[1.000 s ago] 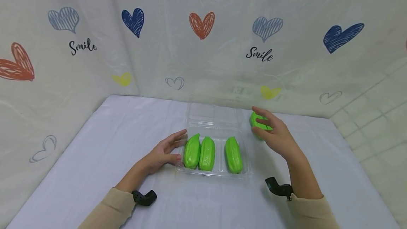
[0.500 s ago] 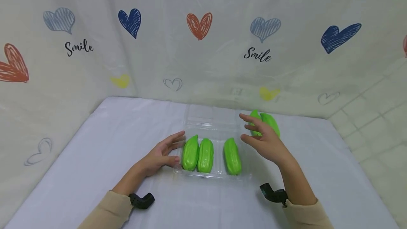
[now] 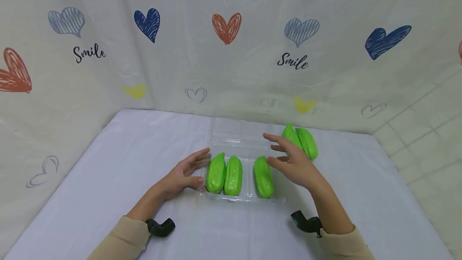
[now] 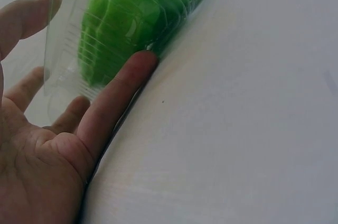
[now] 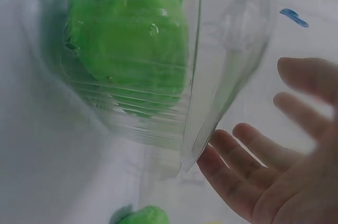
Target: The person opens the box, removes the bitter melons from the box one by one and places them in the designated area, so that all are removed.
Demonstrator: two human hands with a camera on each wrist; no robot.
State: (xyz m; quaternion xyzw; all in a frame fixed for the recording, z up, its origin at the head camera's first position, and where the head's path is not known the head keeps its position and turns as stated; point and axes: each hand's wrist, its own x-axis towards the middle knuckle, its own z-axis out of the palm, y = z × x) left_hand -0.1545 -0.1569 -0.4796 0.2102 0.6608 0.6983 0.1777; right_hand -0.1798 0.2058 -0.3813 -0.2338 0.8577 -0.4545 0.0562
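Note:
A clear plastic clamshell box (image 3: 248,177) lies open on the white cloth. Three long, ridged green vegetables sit in it: two side by side on the left (image 3: 216,173), one on the right (image 3: 264,179). My left hand (image 3: 182,176) is at the box's left side, fingers spread; in the left wrist view a fingertip (image 4: 143,61) meets the clear wall. Holding nothing, my right hand (image 3: 294,165) hovers at the box's right side with fingers extended. In the right wrist view its fingertips (image 5: 211,158) are right at the clear rim (image 5: 193,150).
Two more green vegetables (image 3: 306,143) lie together at the back right, partly behind my right hand. The box's clear lid (image 3: 236,132) is folded back toward the wall. A white curtain (image 3: 173,63) printed with hearts rises behind the table (image 3: 155,131).
My right hand has moved left and slightly nearer, from over the two green vegetables at the back right to the box's right side, uncovering them. The left hand keeps its place at the box.

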